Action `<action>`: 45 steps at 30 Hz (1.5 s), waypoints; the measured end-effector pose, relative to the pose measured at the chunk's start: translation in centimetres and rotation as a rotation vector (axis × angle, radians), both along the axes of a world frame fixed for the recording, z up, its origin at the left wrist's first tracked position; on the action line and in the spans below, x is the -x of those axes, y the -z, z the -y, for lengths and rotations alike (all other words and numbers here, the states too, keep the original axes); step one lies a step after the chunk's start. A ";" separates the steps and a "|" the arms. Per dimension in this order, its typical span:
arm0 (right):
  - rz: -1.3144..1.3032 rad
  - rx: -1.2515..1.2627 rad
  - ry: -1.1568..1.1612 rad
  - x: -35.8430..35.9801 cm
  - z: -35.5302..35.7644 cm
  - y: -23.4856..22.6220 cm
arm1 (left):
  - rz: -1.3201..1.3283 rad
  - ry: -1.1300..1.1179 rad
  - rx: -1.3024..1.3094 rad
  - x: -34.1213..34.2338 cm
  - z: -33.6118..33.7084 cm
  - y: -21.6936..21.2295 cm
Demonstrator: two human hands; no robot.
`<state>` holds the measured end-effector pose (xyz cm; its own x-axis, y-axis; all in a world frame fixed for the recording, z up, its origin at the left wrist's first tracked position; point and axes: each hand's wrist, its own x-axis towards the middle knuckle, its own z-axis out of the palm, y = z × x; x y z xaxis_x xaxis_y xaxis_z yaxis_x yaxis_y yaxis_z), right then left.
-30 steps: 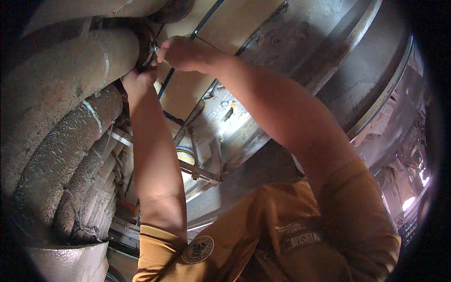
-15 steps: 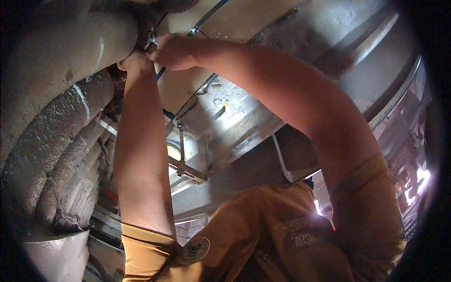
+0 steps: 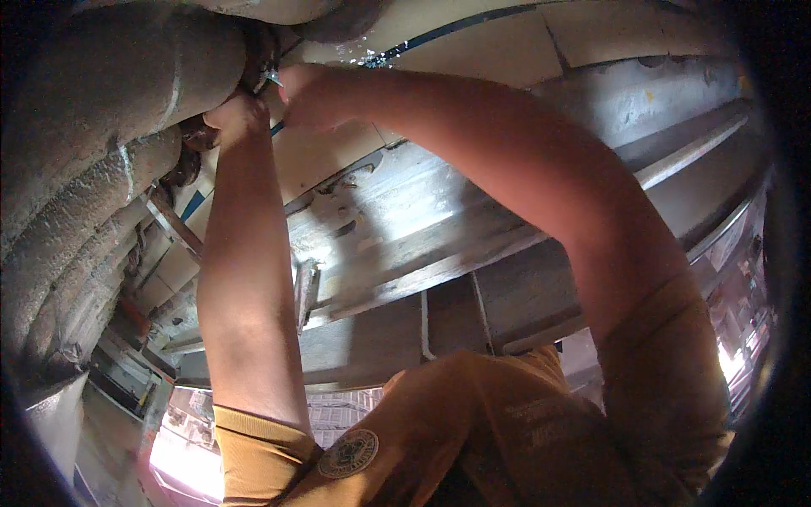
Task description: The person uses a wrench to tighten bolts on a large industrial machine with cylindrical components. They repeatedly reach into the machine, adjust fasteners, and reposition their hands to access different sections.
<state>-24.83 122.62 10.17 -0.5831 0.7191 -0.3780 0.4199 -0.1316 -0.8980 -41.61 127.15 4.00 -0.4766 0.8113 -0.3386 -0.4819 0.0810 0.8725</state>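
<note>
Both arms reach up to the dark gap beside a large grey, rounded pipe-like body (image 3: 127,80). My left hand (image 3: 237,111) is closed at its lower right edge, its fingers curled and mostly turned out of sight. Just to the right, my right hand (image 3: 306,95) is closed too, its fingertips against a small shiny metal piece (image 3: 273,77), perhaps a fastener or fitting. Whether either hand grips that piece is hard to make out. Dark, rusty-looking parts (image 3: 260,46) sit right above the hands.
More rough grey pipe-like shapes (image 3: 72,241) curve down the left side. Beige panels (image 3: 481,46) with dark seams run behind the hands. Long metal beams (image 3: 405,270) cross the middle, with a slanting bracket (image 3: 173,221) near my left forearm. Bright light shows at lower left and far right.
The view has tilted, so the beams and panels appear shifted and more of the lower left shows. Both hands stay at the same spot; my right hand has turned slightly.
</note>
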 end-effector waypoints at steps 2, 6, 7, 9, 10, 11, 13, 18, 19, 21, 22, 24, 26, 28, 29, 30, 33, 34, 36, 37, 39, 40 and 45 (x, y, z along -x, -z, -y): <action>0.001 0.067 -0.046 -0.7 -0.9 0.6 | 0.050 0.006 -0.003 -0.7 0.2 -0.2; 0.006 0.171 -0.063 -1.0 -1.2 -0.6 | 0.212 0.032 -0.043 -0.2 0.5 -0.6; 0.011 0.191 -0.054 -1.2 -1.1 -1.2 | 0.267 0.050 -0.052 -0.1 0.7 -0.8; 0.001 0.211 -0.052 -1.3 -1.1 -1.5 | 0.322 0.077 -0.067 0.2 1.1 -1.3; -0.015 0.208 -0.068 -1.1 -1.1 -1.4 | 0.312 0.068 -0.056 0.4 1.3 -1.8; -0.043 0.184 -0.086 -0.9 -1.0 -0.2 | 0.311 0.071 -0.043 -0.3 1.1 -2.5; -0.064 0.145 -0.114 -0.5 -1.1 1.4 | -0.090 -0.059 0.032 -3.2 0.4 -2.1; 0.156 -0.440 -0.556 0.6 -2.4 4.9 | 0.117 0.107 0.011 -3.9 0.0 -3.2; 0.135 -0.462 -0.577 1.1 -2.2 4.1 | -0.017 0.081 0.028 -3.2 0.4 -3.1; -0.050 -0.106 -0.308 0.3 -1.5 3.4 | -0.197 0.114 0.074 -2.1 0.6 -2.5; -0.109 0.007 -0.221 -0.1 -1.4 3.1 | -0.245 0.174 0.096 -1.7 0.5 -2.0; -0.039 -0.128 -0.344 -0.9 -2.0 3.2 | -0.140 0.168 0.075 -2.3 0.0 -1.5; 0.110 -0.483 -0.604 -0.6 -2.8 3.1 | -0.100 0.152 0.079 -2.5 0.2 -2.1; 0.143 -0.466 -0.627 -0.7 -3.2 2.9 | -0.111 0.148 0.109 -2.7 0.3 -2.7; 0.075 -0.219 -0.494 -1.4 -3.0 2.1 | -0.114 0.141 0.125 -2.6 0.4 -2.8; 0.008 0.026 -0.358 -2.2 -3.1 1.2 | -0.116 0.135 0.140 -2.5 0.6 -2.9; -0.071 0.063 -0.380 -4.5 -4.0 -0.6 | -0.122 0.068 0.208 -4.2 1.0 -4.1; -0.047 0.055 -0.378 -5.3 -4.6 -1.3 | -0.123 0.033 0.234 -4.6 0.9 -4.3; 0.005 0.047 -0.375 -6.1 -5.4 -2.3 | -0.066 0.109 0.125 -3.9 0.7 -3.3; 0.084 0.043 -0.408 -5.8 -5.4 -2.5 | -0.049 0.107 0.130 -3.5 0.9 -2.8; 0.180 0.033 -0.438 -4.8 -5.7 -3.0 | -0.029 0.054 0.183 -2.5 0.7 -2.1; 0.195 0.030 -0.437 -4.9 -5.4 -2.9 | -0.021 0.002 0.229 -2.3 0.6 -1.8; -0.048 -0.036 -0.238 -3.8 -3.4 0.7 | -0.171 0.080 0.224 0.6 -0.1 0.1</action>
<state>-20.99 126.01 9.47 -0.7542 0.5721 -0.3223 0.3920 -0.0014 -0.9200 -42.24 127.24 3.89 -0.4793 0.7631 -0.4334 -0.3134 0.3125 0.8967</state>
